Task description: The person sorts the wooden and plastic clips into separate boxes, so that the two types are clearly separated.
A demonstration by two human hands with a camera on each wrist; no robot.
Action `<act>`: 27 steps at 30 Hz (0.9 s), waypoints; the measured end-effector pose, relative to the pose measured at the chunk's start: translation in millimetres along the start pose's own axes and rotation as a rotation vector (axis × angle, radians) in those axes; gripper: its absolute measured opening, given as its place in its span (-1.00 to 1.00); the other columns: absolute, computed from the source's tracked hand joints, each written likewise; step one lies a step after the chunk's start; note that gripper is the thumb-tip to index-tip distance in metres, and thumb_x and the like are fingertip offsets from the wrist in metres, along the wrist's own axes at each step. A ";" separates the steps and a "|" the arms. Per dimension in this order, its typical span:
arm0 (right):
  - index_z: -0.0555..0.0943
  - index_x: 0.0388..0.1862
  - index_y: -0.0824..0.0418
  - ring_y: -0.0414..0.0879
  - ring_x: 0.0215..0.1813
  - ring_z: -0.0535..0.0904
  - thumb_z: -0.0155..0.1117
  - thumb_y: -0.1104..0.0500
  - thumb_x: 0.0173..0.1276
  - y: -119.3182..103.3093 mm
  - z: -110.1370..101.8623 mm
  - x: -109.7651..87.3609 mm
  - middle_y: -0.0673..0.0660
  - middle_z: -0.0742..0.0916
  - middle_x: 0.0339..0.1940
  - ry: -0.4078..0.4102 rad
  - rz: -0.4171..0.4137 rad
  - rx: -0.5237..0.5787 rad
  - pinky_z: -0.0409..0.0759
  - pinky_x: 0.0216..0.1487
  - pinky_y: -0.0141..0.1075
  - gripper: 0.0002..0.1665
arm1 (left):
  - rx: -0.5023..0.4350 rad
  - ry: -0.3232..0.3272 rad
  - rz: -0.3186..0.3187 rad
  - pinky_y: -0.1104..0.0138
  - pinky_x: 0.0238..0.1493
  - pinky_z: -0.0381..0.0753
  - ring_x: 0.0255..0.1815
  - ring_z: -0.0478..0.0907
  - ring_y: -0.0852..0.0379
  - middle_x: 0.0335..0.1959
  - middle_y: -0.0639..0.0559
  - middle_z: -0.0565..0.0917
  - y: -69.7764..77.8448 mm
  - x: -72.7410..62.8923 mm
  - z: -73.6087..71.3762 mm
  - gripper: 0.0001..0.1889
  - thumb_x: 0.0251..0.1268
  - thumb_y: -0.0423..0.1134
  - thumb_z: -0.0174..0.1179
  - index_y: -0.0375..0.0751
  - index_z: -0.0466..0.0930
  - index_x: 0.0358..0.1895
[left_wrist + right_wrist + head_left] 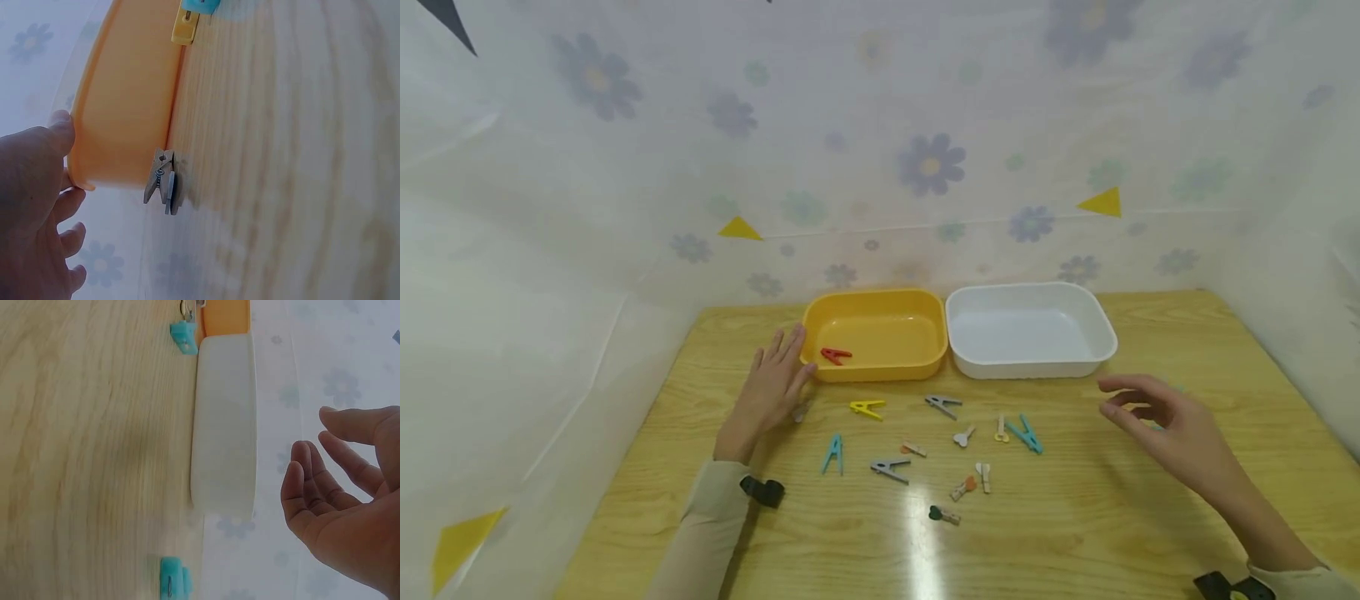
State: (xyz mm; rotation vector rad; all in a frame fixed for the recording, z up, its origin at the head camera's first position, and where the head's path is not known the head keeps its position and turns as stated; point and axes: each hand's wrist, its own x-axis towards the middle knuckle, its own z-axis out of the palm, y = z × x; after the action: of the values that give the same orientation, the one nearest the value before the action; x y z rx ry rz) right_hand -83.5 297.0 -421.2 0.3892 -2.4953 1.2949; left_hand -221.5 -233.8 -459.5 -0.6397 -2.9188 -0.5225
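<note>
My left hand (769,393) touches the left end of the yellow tray (880,374), its thumb at the front rim. Inside that tray lies a red clothespin (835,356). A small wooden clothespin (161,178), partly hidden by the hand in the head view, lies beside the tray. My right hand (1176,437) hovers above the table right of the white tray (1030,369), fingers loosely bent and holding nothing. A teal clothespin (172,578), mostly hidden behind it in the head view, lies on the table.
Before the trays lie a yellow clothespin (867,409), grey clothespins (891,469), teal clothespins (832,454) and several small wooden clothespins (963,488) with decorated ends. A flowered curtain (880,167) surrounds the wooden table (1037,533) at the back and sides.
</note>
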 end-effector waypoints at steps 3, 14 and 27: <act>0.69 0.16 0.19 -0.39 -0.05 0.66 0.40 0.40 0.37 7.1 -9.6 -5.7 -0.19 0.74 0.00 0.011 0.036 -0.029 0.58 -0.13 -0.60 -0.61 | -0.004 0.007 0.005 -0.32 0.52 -0.15 0.67 -0.14 -0.28 0.69 -0.13 -0.04 0.1 -0.2 1.1 -0.27 0.72 0.11 -0.23 -0.25 -0.12 0.68; 0.66 0.14 0.31 -0.41 -0.10 0.67 0.39 0.47 0.34 35.9 -38.7 -17.7 -0.26 0.75 -0.03 0.062 0.078 -0.037 0.58 -0.14 -0.62 -0.60 | -0.012 0.012 0.010 -0.32 0.52 -0.17 0.67 -0.17 -0.26 0.69 -0.10 -0.05 -0.6 -1.2 1.1 -0.28 0.72 0.09 -0.21 -0.24 -0.12 0.68; 0.61 0.23 0.39 -0.52 -0.01 0.59 0.38 0.46 0.36 66.7 -62.3 -26.2 -0.37 0.67 0.08 0.036 0.084 -0.053 0.55 -0.13 -0.67 -0.55 | -0.037 0.018 0.004 -0.31 0.53 -0.18 0.68 -0.21 -0.24 0.69 -0.12 -0.04 -1.8 -0.2 1.8 -0.27 0.71 0.14 -0.24 -0.22 -0.12 0.69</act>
State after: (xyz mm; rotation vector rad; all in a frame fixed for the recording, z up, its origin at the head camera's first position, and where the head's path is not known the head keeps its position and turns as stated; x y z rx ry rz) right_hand -75.5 388.2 -446.8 0.2491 -2.5344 1.2515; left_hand -222.2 -234.8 -461.7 -0.6416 -2.8968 -0.5799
